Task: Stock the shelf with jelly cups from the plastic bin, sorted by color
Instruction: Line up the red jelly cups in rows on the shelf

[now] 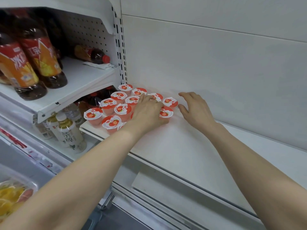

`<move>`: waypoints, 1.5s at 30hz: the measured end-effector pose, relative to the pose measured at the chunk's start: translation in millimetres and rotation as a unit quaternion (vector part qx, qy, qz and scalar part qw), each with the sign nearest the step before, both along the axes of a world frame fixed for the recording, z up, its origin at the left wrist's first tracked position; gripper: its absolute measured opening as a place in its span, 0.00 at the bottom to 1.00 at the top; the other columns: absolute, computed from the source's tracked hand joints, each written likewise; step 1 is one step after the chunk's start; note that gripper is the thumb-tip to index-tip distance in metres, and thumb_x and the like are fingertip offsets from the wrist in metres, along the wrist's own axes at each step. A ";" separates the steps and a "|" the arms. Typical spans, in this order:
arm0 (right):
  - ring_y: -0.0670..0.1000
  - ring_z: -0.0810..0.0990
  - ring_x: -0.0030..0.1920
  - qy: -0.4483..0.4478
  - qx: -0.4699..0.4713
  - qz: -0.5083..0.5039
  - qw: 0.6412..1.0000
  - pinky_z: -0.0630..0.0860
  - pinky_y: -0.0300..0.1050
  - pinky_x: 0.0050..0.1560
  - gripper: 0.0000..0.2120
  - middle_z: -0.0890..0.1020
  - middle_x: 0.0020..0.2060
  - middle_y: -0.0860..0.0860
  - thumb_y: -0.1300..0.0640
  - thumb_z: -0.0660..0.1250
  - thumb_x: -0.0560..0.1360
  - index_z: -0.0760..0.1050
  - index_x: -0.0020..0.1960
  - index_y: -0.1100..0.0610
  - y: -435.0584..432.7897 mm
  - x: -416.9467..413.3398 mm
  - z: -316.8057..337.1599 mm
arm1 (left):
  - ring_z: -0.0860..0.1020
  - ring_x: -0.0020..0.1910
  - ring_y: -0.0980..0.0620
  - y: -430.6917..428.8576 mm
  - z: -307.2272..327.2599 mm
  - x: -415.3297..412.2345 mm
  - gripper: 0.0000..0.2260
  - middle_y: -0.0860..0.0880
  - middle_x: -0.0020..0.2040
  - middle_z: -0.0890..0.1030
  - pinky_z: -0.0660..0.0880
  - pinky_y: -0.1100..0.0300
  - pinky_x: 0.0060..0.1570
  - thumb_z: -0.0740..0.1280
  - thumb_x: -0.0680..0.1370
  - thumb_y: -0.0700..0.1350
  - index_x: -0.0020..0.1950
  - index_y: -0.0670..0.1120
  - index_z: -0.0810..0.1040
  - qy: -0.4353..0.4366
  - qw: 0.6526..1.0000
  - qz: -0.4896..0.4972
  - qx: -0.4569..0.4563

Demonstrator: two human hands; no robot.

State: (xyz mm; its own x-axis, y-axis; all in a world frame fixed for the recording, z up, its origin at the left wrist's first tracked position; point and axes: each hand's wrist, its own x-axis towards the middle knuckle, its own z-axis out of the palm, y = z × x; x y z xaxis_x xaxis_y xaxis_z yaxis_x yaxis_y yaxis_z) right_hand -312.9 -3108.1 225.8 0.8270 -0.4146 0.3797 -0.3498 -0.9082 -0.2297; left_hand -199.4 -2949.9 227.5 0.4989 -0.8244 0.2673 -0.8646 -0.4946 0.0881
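Observation:
Several pink strawberry jelly cups [108, 104] with red-and-white lids stand grouped at the left end of the white shelf [182, 146]. My left hand [147, 112] lies over the right part of the group, fingers spread across the cup lids and touching them. One cup [170, 102] stands at the group's right edge, just left of my right hand. My right hand [194, 108] hovers open beside that cup with relaxed fingers, holding nothing. The plastic bin [15, 195] with orange and pink cups shows at the lower left corner.
Left of the upright, tea bottles [39, 52] with orange labels stand on an upper shelf, and one bottle [93, 54] lies on its side. Pale tea bottles [69, 135] stand on the shelf below. The white back panel [216, 63] rises behind the jelly shelf.

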 end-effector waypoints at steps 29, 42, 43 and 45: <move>0.63 0.75 0.56 -0.021 -0.156 0.175 0.972 0.73 0.58 0.54 0.20 0.77 0.59 0.59 0.56 0.64 0.76 0.71 0.67 0.59 343.7 57.7 -20.0 | 0.74 0.61 0.42 417.4 -15.0 72.3 0.18 0.46 0.57 0.80 0.66 0.51 0.64 0.63 0.77 0.53 0.62 0.46 0.78 -0.056 0.990 0.061 -0.111; 0.60 0.80 0.53 0.141 -0.010 0.376 0.916 0.77 0.56 0.52 0.19 0.81 0.54 0.55 0.51 0.63 0.74 0.76 0.63 0.57 521.4 124.8 -158.3 | 0.75 0.57 0.40 641.1 -181.9 68.5 0.12 0.45 0.54 0.82 0.70 0.48 0.58 0.66 0.78 0.49 0.59 0.45 0.81 0.142 0.935 0.319 -0.066; 0.60 0.80 0.54 0.165 0.004 0.389 0.906 0.77 0.57 0.53 0.20 0.81 0.55 0.54 0.50 0.63 0.75 0.76 0.64 0.56 529.8 132.5 -166.2 | 0.75 0.57 0.40 648.8 -192.0 70.4 0.12 0.45 0.54 0.82 0.70 0.48 0.58 0.67 0.78 0.48 0.58 0.45 0.81 0.153 0.928 0.332 -0.064; 0.60 0.78 0.58 0.213 0.028 0.422 0.881 0.76 0.57 0.56 0.21 0.80 0.58 0.55 0.50 0.64 0.75 0.75 0.66 0.56 548.1 149.1 -182.6 | 0.76 0.56 0.39 660.8 -209.1 73.1 0.11 0.44 0.52 0.82 0.71 0.48 0.58 0.69 0.77 0.45 0.58 0.44 0.81 0.164 0.919 0.352 -0.060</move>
